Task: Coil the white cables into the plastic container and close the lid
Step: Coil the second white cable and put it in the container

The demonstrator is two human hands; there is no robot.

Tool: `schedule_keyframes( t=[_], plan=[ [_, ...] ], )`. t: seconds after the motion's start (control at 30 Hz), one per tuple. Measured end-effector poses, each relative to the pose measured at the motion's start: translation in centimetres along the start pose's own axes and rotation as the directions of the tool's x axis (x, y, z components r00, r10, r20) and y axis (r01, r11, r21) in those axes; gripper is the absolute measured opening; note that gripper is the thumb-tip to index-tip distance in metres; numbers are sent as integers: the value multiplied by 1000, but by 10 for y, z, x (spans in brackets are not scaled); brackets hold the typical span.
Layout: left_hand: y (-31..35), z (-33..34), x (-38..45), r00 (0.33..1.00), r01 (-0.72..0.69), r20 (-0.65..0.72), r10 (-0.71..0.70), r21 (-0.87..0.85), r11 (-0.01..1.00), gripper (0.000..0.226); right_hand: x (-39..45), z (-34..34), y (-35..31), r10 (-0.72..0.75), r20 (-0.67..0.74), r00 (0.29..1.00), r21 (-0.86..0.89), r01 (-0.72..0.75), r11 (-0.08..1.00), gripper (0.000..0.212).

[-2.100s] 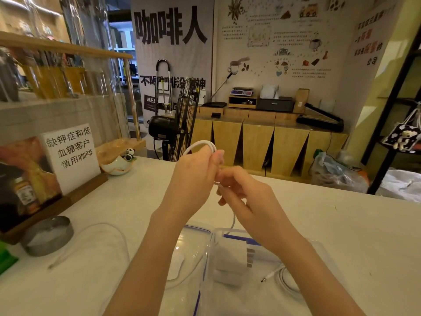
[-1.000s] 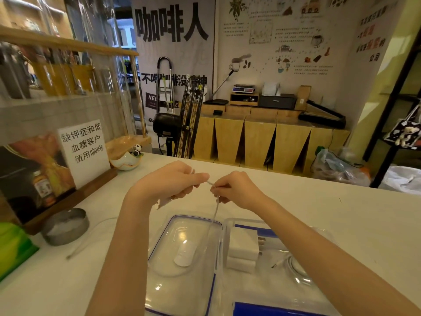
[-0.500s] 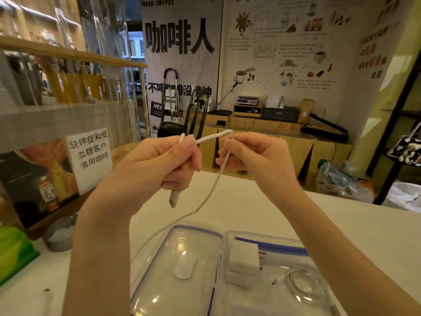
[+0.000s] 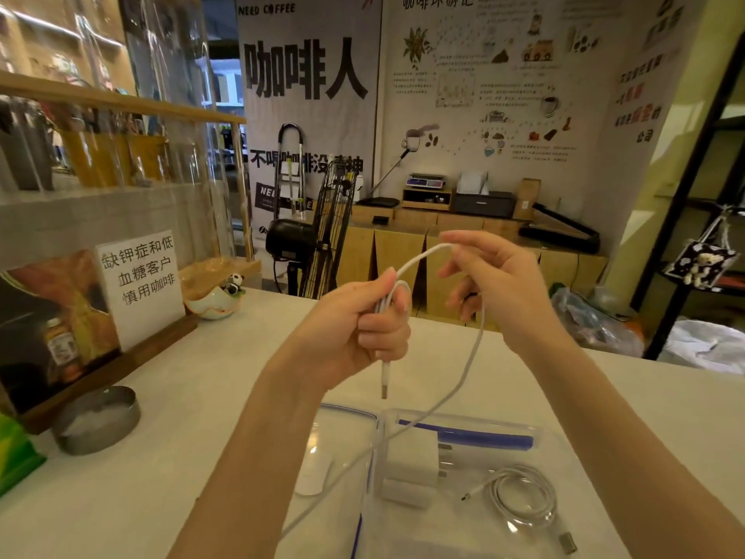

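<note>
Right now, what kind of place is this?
Probably a coffee shop. A big banner reads NEED COFFEE, a wall poster shows cups and beans, and a counter sign mentions coffee.

"NEED COFFEE" and "咖啡人" are printed on the far banner [image 4: 308,74]. "缺钾症和低血糖客户慎用咖啡" is written on the white card [image 4: 139,280] at the left.

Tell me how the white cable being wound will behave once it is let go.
Likely floppy: the white cable sags in a loose curve between the left hand and the counter. Probably light. Its loops may spring open; the coiled cable in the container lies loose.
</note>
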State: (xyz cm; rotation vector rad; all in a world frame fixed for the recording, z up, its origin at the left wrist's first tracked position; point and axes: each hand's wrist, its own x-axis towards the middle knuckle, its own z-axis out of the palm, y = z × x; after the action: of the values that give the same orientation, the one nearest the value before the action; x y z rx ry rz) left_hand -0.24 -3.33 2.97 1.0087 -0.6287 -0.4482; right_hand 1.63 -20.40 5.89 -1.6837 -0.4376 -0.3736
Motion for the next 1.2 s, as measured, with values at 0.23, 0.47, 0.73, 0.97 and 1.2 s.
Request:
schedule_keyframes(
  t=[0.23, 0.47, 0.73, 0.97, 1.2],
  plan=[
    [2, 12, 7, 989, -99, 29, 142, -581, 808, 34, -20, 15, 22, 246, 152, 957, 49, -255, 966, 17],
    [15, -22, -2, 958, -271, -156, 241, -768, 581, 35, -55, 31, 9, 171, 469, 867, -204, -83, 975, 29],
    [17, -16, 4, 692, -635, -572, 440, -194, 747, 35, -66, 45, -10, 40, 510, 860, -472, 241, 848, 32],
    [3, 5, 7, 532, -210, -309, 788, 854, 476, 28, -56, 35, -43, -132, 430, 893, -575, 383, 723, 21],
    [10, 8, 1, 931, 69, -255, 262, 827, 558, 44, -33, 17, -33, -247, 375, 894, -345, 381, 858, 12]
  ],
)
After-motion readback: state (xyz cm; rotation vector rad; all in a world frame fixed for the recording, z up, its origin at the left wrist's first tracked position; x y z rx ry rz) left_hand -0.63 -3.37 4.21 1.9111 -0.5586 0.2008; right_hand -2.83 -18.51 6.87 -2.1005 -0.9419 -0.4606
